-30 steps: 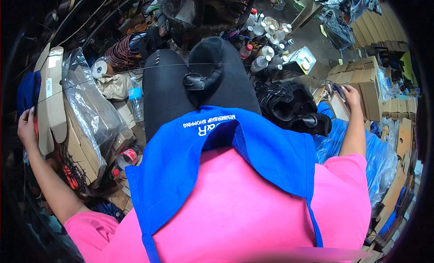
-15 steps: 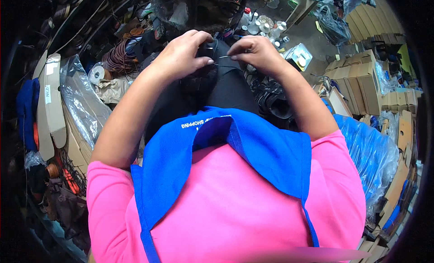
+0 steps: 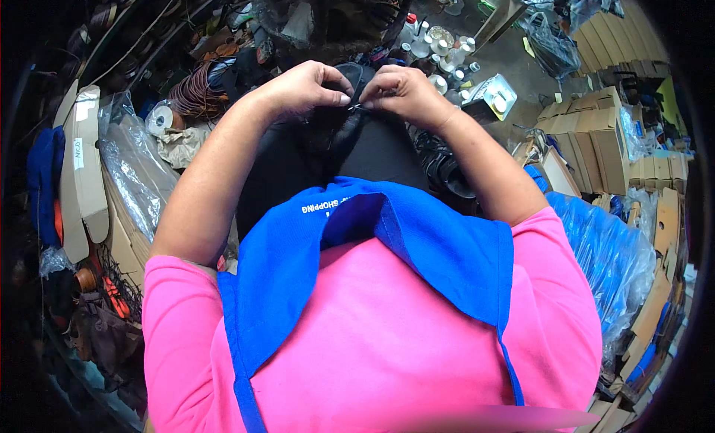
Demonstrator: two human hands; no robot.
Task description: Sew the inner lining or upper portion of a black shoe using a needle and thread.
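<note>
Above my dark-trousered lap, my two hands are brought close together, fingertips almost meeting. My right hand [image 3: 406, 96] pinches a thin, shiny needle [image 3: 356, 106] between thumb and fingers. Opposite it, my left hand [image 3: 307, 90] is closed with thumb and forefinger near the needle's end. Whatever sits in the left pinch is too small to make out. Below and behind the fingers rests a black, leather-like piece [image 3: 344, 129], its shape partly hidden by the hands. A thin dark thread loops near the fingertips.
White bottles [image 3: 441, 47] cluster ahead on the right, beside a metal can [image 3: 489, 96]. Cardboard boxes [image 3: 588, 131] and blue plastic-wrapped goods [image 3: 596, 247] stand to my right. On my left are a brown cord coil [image 3: 199, 90], a thread spool [image 3: 160, 120] and clear plastic [image 3: 134, 165].
Both hands have drawn together, the right moving left and the left slightly right. The needle, earlier spanning a gap between them, now lies at the left fingertips.
</note>
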